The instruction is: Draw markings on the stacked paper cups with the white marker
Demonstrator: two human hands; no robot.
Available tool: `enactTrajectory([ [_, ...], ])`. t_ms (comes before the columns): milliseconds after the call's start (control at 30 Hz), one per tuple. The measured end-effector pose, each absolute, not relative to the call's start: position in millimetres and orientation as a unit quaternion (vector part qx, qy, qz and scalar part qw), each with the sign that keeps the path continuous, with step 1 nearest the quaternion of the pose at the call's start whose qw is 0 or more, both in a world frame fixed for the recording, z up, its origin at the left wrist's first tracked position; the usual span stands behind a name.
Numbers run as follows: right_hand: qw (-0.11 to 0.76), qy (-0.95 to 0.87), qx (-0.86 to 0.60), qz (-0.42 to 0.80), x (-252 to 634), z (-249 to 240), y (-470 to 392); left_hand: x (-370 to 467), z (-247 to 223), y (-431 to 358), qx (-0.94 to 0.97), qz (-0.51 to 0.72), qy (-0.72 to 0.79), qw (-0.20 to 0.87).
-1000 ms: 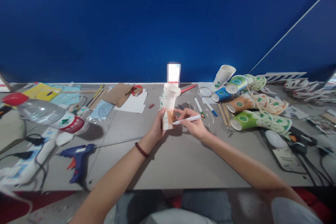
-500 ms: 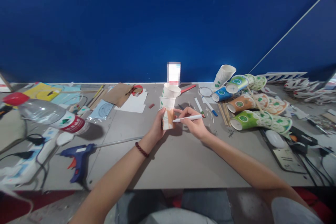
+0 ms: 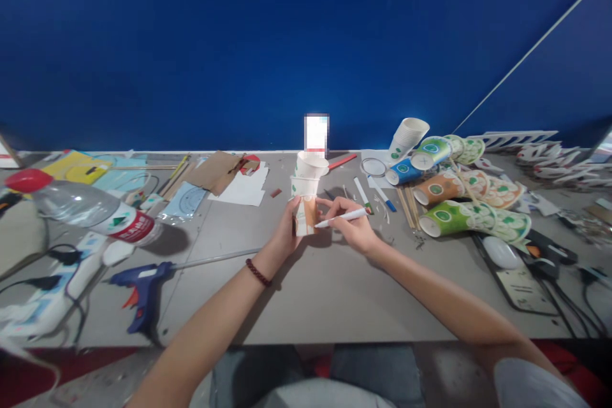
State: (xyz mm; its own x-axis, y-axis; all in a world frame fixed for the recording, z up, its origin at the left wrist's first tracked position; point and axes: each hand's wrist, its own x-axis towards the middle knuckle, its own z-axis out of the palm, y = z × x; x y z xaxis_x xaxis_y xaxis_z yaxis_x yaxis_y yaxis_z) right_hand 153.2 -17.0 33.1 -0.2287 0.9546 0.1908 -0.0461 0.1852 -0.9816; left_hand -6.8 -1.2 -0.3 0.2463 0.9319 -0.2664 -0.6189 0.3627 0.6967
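Observation:
My left hand (image 3: 285,229) is wrapped round the left side of a paper cup (image 3: 306,215) with brown and white patterning, near the middle of the table. My right hand (image 3: 352,224) grips a white marker (image 3: 350,214), whose tip meets the cup's lower right side. Directly behind the held cup stand more white paper cups (image 3: 305,186), partly hidden by it. Two other markers, one green-ended (image 3: 362,192) and one blue-ended (image 3: 382,194), lie to the right.
At left are a water bottle (image 3: 90,207), a power strip (image 3: 67,287) and a blue glue gun (image 3: 146,290). Patterned cups (image 3: 449,220), wooden sticks (image 3: 408,207) and a phone (image 3: 523,290) lie at right. A blue wall (image 3: 306,44) rises behind.
The marker's tip has shifted slightly downward along the cup, with my right hand tilting it a little. My left hand keeps its hold.

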Motion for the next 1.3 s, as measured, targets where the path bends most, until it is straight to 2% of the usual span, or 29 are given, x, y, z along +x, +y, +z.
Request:
enactTrajectory([
  [467, 0.508, -0.584, -0.365, 0.517, 153.3, 33.4, -20.1, -4.9, 2.8, -2.3, 0.235, 0.526, 0.326, 0.749],
  [900, 0.47, -0.649, -0.392, 0.452, 151.4, 33.8, -25.9, -4.2, 0.5, -1.6, 0.218, 0.544, 0.343, 0.734],
  [1300, 0.468, -0.644, -0.388, 0.465, 151.6, 32.4, -25.6, -4.5, 0.6, -1.8, 0.225, 0.543, 0.344, 0.733],
])
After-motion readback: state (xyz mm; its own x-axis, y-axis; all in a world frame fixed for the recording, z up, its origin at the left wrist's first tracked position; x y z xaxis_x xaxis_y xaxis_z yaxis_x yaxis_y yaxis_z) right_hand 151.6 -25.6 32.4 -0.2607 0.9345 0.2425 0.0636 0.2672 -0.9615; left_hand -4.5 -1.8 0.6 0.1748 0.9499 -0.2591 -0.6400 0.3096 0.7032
